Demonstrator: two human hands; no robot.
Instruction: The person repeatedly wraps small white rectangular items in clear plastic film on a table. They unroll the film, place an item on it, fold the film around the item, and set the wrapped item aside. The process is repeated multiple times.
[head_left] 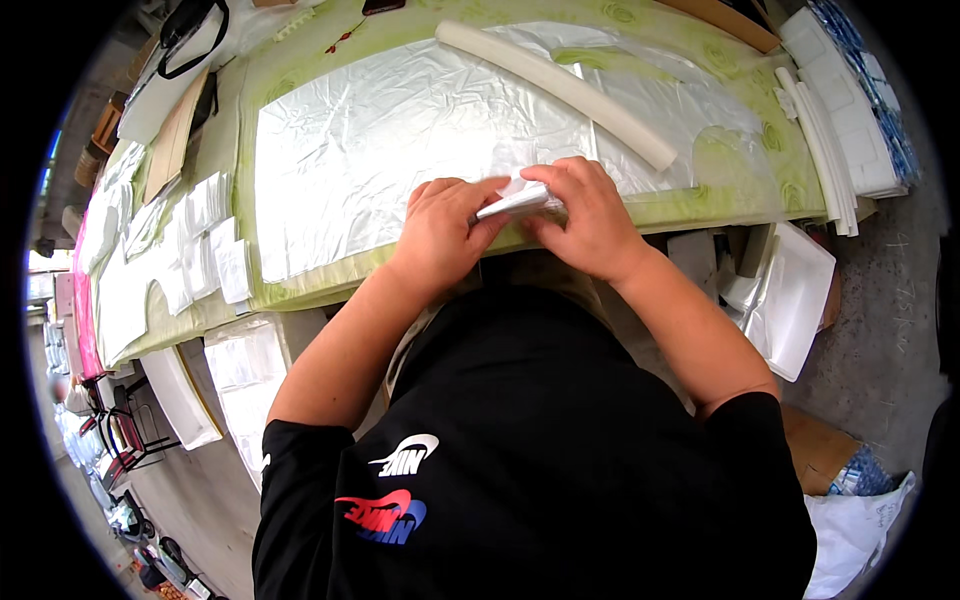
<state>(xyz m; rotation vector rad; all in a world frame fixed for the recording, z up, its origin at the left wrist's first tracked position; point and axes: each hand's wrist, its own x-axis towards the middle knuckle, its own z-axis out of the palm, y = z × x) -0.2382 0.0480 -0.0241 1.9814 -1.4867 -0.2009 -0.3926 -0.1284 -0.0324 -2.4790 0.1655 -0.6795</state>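
Note:
Both of my hands meet over the near edge of a table, holding a folded piece of thin white and clear plastic, perhaps a small stack of bags. My left hand pinches its left end between thumb and fingers. At the other end, my right hand is curled round it, thumb below. A loose, see-through flap stands up between the hands. Under and beyond them, a wide silvery-white plastic sheet lies wrinkled across the table.
A pale roll or tube rests across the sheet. Stacks of white packets cover the table's left end, near a cardboard piece. White rods lean at the right edge, above a white bin. A green patterned cloth covers the table.

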